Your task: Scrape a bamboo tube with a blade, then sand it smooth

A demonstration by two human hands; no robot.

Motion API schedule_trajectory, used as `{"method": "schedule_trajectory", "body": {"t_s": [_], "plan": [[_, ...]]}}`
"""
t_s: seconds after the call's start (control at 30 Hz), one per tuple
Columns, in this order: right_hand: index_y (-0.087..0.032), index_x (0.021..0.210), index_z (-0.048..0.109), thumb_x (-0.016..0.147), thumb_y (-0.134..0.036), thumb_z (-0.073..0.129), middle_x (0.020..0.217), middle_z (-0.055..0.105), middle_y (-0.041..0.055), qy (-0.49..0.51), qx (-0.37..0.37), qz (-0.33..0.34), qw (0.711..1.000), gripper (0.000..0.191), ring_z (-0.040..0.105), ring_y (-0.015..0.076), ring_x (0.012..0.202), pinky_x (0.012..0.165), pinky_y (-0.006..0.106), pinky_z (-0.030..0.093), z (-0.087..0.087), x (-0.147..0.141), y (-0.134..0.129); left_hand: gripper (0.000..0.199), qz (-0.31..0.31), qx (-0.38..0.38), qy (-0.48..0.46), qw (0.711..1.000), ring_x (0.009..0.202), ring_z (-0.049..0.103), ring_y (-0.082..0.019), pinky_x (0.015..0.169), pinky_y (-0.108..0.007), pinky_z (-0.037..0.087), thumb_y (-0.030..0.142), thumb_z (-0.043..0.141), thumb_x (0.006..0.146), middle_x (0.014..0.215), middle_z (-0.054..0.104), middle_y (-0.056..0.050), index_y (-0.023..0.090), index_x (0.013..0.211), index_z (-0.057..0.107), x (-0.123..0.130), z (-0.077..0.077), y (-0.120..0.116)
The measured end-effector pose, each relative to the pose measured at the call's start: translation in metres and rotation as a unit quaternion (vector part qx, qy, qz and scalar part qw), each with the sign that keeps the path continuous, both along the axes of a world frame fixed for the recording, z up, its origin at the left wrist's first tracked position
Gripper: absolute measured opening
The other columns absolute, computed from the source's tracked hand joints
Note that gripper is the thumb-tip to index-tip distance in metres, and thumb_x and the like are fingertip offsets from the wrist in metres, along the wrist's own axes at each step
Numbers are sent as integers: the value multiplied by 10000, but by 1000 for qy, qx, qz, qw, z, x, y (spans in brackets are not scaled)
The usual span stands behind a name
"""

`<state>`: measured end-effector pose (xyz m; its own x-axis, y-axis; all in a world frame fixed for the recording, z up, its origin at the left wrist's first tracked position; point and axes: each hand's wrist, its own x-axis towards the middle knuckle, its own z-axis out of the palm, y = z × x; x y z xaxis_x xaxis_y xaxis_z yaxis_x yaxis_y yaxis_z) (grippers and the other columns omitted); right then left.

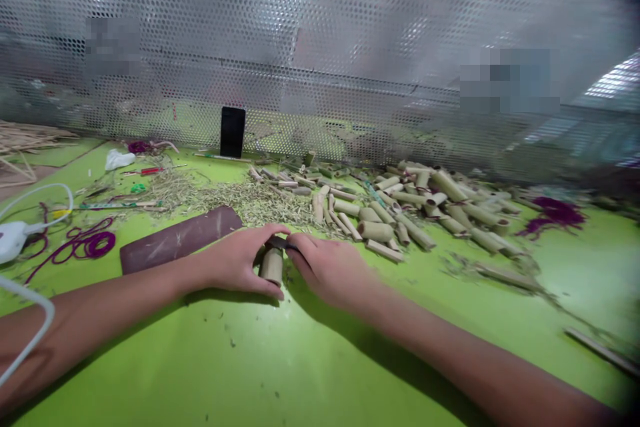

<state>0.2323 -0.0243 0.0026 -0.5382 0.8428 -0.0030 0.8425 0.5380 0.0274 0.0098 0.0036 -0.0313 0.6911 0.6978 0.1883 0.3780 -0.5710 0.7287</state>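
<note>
Near the middle of the green table, a short bamboo tube [273, 267] stands roughly upright. Curled around its left side is my left hand [240, 260], with the thumb low in front and the fingers near the top. My right hand [330, 270] is closed on the dark handle of a knife [278, 242]; its short dark blade lies across the tube's upper end. How deep the blade sits cannot be made out. A sheet of brown sandpaper [180, 240] rests behind my left forearm.
A heap of cut bamboo pieces [425, 200] lies behind and to the right, beside shavings [240, 193]. A phone [233, 132] leans against the perforated metal screen [300, 47]. Purple cord [97, 245], a red screwdriver [150, 171] and a white cable [65, 193] are at the left.
</note>
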Motion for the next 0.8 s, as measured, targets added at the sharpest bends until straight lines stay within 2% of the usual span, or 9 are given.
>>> {"method": "schedule_trajectory", "body": {"t_s": [0.3, 0.5, 0.6, 0.7, 0.8], "plan": [[-171, 1129, 661, 1106, -261, 401, 880, 765, 105, 3, -7, 8, 1000, 276, 654, 228, 653, 552, 344, 298, -2, 1, 0, 947, 2, 11, 10, 1000, 1293, 638, -386, 1114, -497, 502, 560, 936, 712, 1445, 652, -151, 225, 1490, 514, 1, 1, 0], [-187, 1031, 640, 1100, -309, 424, 737, 708, 71, 22, -54, 6, 998, 257, 588, 192, 560, 525, 308, 317, -2, 13, 3, 998, 28, 14, 36, 999, 1153, 668, -373, 1032, -515, 535, 572, 921, 701, 1318, 680, -143, 226, 1528, 483, -1, -1, -1], [-184, 1012, 639, 1106, -352, 401, 726, 696, 62, 52, -52, 14, 997, 306, 590, 185, 561, 533, 288, 336, -3, 23, 8, 931, 24, 0, 27, 999, 1106, 674, -345, 1003, -504, 551, 497, 866, 751, 1290, 674, -141, 213, 1540, 462, -3, 0, -2], [-173, 998, 638, 1115, -376, 357, 712, 683, 61, 76, -18, 19, 997, 367, 586, 183, 563, 544, 280, 335, -5, 31, 14, 806, 1, -26, -2, 1000, 1115, 681, -319, 1008, -483, 560, 338, 760, 803, 1316, 670, -138, 216, 1536, 447, -5, 1, -3], [-171, 988, 642, 1123, -385, 339, 684, 659, 53, 84, 4, 40, 996, 395, 556, 173, 545, 536, 278, 304, -9, 33, 17, 761, -15, -39, -28, 999, 1129, 685, -305, 983, -450, 576, 193, 661, 779, 1357, 657, -142, 220, 1512, 458, -7, 0, -3]]}}
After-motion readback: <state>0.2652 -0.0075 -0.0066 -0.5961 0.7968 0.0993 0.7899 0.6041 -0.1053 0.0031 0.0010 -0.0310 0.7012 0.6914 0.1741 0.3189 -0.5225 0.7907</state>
